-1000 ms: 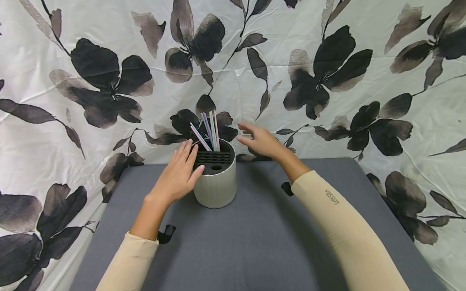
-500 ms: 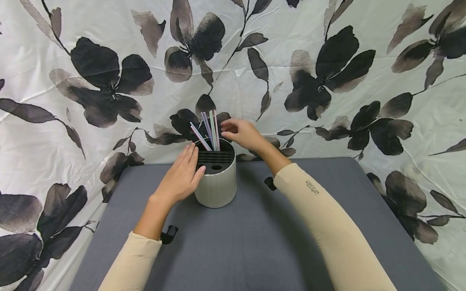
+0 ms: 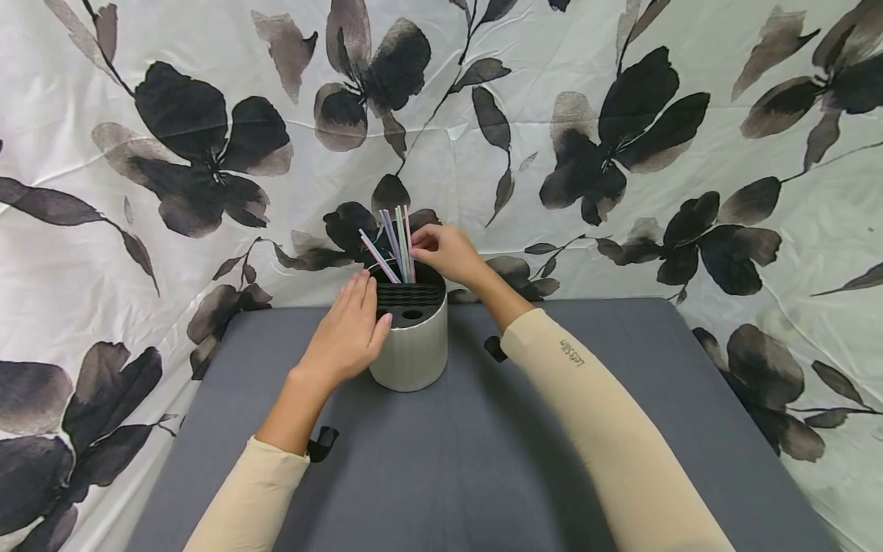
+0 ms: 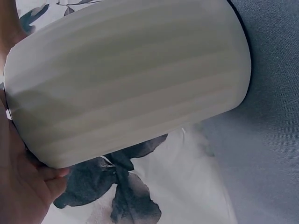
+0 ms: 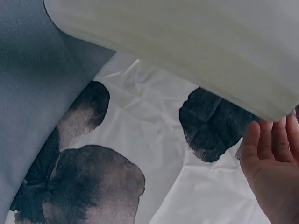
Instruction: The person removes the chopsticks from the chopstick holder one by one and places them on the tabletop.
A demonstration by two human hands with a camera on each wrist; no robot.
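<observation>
A round, pale ribbed desk organizer (image 3: 410, 360) with a black slotted and holed top stands on the table. Several pastel drinking straws (image 3: 397, 245) rise from its rear compartment. My left hand (image 3: 341, 330) rests against its left rim, fingers straight and together. In the left wrist view, the organizer's wall (image 4: 131, 84) fills most of the picture. My right hand (image 3: 448, 251) is at the back right of the rim, thumb and index fingertips at the pink straw; whether they pinch it cannot be made out. The right wrist view shows other fingers (image 5: 266, 144) beside the wall.
A grey cloth-covered table (image 3: 441, 475) lies under the organizer. Right behind its far edge hangs a white curtain (image 3: 524, 46) with dark flower prints. A black strap (image 3: 323, 443) sticks out by the left wrist, another black strap (image 3: 494, 349) by the right.
My right hand has moved left from beside the organizer to the straws, its thumb and index drawing closer together. My left hand has shifted slightly right along the rim. The straws stand as before.
</observation>
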